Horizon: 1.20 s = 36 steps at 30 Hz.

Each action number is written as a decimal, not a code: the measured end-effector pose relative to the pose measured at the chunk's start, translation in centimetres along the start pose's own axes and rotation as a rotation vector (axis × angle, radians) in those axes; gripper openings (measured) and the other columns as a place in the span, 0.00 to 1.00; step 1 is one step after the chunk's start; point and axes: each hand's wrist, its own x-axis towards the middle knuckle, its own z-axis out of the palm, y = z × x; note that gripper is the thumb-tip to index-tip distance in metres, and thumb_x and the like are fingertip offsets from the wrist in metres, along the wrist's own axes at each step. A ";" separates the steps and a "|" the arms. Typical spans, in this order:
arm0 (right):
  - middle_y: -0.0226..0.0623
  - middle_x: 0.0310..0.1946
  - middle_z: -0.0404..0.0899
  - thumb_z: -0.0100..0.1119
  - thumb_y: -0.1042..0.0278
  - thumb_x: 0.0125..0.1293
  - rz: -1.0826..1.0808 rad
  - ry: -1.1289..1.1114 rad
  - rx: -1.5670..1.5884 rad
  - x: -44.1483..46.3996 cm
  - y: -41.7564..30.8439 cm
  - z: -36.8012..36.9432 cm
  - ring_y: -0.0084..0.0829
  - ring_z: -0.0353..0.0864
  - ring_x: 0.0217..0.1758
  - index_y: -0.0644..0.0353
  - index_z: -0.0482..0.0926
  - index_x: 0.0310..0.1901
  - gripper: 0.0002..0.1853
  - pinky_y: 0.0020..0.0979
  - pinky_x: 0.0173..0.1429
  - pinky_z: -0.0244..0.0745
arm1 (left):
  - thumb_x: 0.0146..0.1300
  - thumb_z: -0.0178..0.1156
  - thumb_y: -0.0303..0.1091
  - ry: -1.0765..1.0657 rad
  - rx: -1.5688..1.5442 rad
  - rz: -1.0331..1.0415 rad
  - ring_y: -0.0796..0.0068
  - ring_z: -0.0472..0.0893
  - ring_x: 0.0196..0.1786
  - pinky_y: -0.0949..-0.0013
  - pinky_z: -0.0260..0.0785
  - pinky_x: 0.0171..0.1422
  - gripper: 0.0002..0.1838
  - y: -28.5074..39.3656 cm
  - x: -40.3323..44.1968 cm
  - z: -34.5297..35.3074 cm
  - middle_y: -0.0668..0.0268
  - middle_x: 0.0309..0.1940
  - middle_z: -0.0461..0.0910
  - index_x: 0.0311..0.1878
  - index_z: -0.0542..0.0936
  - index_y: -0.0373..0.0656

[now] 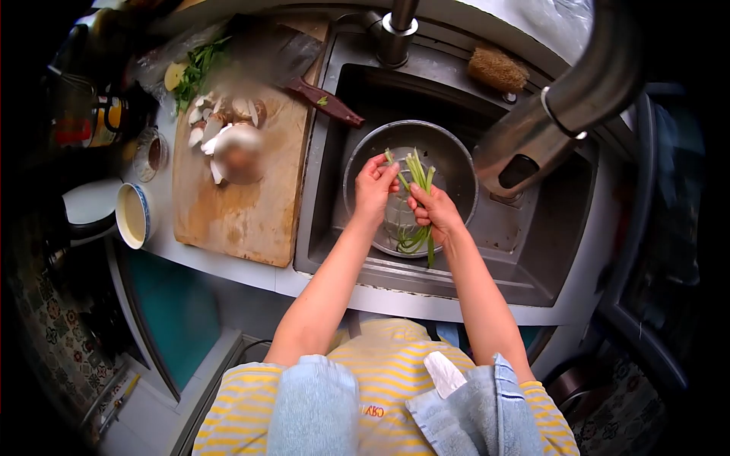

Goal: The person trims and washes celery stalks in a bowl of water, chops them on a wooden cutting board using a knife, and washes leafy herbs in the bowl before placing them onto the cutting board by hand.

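Over a round metal bowl point(461, 163) in the sink, both my hands are at work on thin green stalks point(416, 171) that look like scallions. My right hand point(436, 208) is closed around the bunch, whose pale ends point up and whose green ends hang down over the bowl. My left hand point(373, 190), left of the bunch, pinches a single stalk point(389, 156) near its top between thumb and fingers. Water seems to lie in the bowl, with some green ends against its near side.
A tap point(532, 144) leans over the sink point(555, 220) from the right. Left stands a cutting board point(251, 220) with sliced mushrooms point(209, 125) and greens point(199, 72). A knife point(327, 102) has its handle overhanging the sink. A scrubber point(497, 70) and cup point(134, 216) are nearby.
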 end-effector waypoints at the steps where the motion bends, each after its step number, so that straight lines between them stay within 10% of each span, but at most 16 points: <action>1: 0.24 0.20 0.67 0.51 0.63 0.64 0.036 0.005 0.021 0.5 0.0 -0.2 0.10 0.52 0.13 0.53 0.66 0.34 0.07 0.15 0.15 0.44 | 0.60 0.57 0.34 0.019 -0.010 -0.008 0.87 0.72 0.26 0.85 0.64 0.27 0.08 -0.3 0.4 0.0 0.73 0.26 0.74 0.40 0.73 0.41; 12: 0.25 0.20 0.68 0.48 0.65 0.65 0.231 0.167 0.062 8.0 3.5 -4.0 0.11 0.52 0.13 0.56 0.67 0.34 0.06 0.12 0.15 0.45 | 0.56 0.51 0.23 0.204 0.127 -0.134 0.77 0.76 0.27 0.77 0.68 0.30 0.07 -9.3 6.6 -1.6 0.64 0.29 0.78 0.38 0.74 0.35; 19: 0.25 0.19 0.65 0.48 0.64 0.66 0.381 0.101 0.107 9.6 4.5 -5.1 0.11 0.53 0.13 0.58 0.68 0.31 0.08 0.12 0.13 0.45 | 0.58 0.52 0.34 0.468 0.373 -0.237 0.68 0.78 0.24 0.66 0.69 0.30 0.12 -9.3 7.4 -1.1 0.58 0.22 0.79 0.27 0.76 0.34; 23: 0.26 0.20 0.67 0.49 0.66 0.65 0.348 0.133 0.122 10.0 5.2 -6.0 0.13 0.55 0.14 0.57 0.70 0.32 0.06 0.14 0.14 0.46 | 0.62 0.44 0.28 0.542 0.544 0.155 0.73 0.78 0.23 0.72 0.70 0.26 0.10 -16.6 9.0 -2.2 0.60 0.23 0.79 0.31 0.74 0.35; 29: 0.25 0.19 0.66 0.49 0.66 0.65 0.284 0.101 0.037 8.5 4.2 -3.9 0.13 0.55 0.14 0.54 0.70 0.32 0.05 0.15 0.14 0.46 | 0.62 0.44 0.33 0.372 0.515 -0.149 0.68 0.78 0.17 0.66 0.70 0.22 0.14 -9.9 7.3 -2.2 0.57 0.18 0.77 0.27 0.74 0.33; 34: 0.24 0.17 0.66 0.50 0.65 0.64 0.191 0.114 0.025 9.2 4.5 -4.1 0.13 0.55 0.14 0.53 0.69 0.34 0.04 0.15 0.15 0.46 | 0.60 0.44 0.29 0.476 0.703 0.038 0.71 0.79 0.25 0.68 0.72 0.28 0.11 -11.2 7.4 -1.9 0.57 0.24 0.78 0.33 0.75 0.33; 36: 0.24 0.18 0.66 0.50 0.65 0.64 0.190 0.092 0.054 9.0 4.4 -4.6 0.12 0.54 0.13 0.55 0.69 0.34 0.05 0.15 0.15 0.46 | 0.59 0.43 0.24 0.370 0.268 -0.018 0.72 0.79 0.28 0.70 0.73 0.32 0.10 -10.5 6.3 -1.6 0.58 0.28 0.79 0.38 0.74 0.33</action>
